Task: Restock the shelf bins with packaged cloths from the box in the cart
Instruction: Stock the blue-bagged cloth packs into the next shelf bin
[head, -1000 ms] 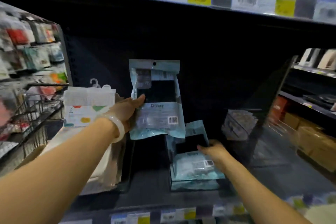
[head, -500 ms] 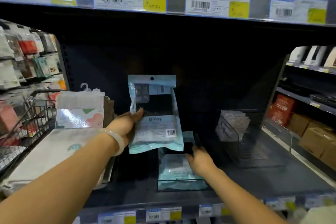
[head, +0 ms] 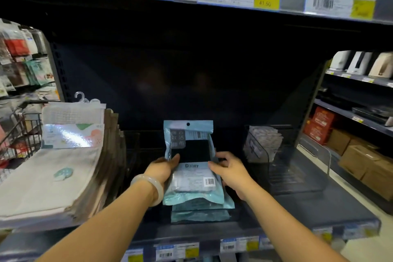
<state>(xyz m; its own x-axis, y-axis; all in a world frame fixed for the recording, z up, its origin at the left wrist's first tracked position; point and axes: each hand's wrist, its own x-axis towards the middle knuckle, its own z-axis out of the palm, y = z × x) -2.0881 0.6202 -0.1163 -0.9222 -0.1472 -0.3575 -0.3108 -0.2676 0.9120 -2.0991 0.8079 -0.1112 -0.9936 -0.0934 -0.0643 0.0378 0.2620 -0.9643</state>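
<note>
A teal packaged cloth (head: 192, 168) with a dark window and a barcode stands tilted in the clear middle bin (head: 236, 216) on the dark shelf, resting on other teal packs (head: 200, 215) stacked below it. My left hand (head: 162, 169), with a pale bangle on the wrist, grips the pack's left edge. My right hand (head: 230, 173) holds its right edge, fingers curled behind the pack. The cart's box is out of view.
A stack of beige cloth packs (head: 63, 168) on hangers fills the shelf's left. A clear bin (head: 297, 168) with white packs (head: 262, 143) stands to the right. A wire cart (head: 21, 134) is at far left. Price labels line the shelf edge (head: 240, 244).
My left hand has lowered the teal pack from mid-air down into the middle bin. My right hand rose off the stacked packs and took the pack's right edge.
</note>
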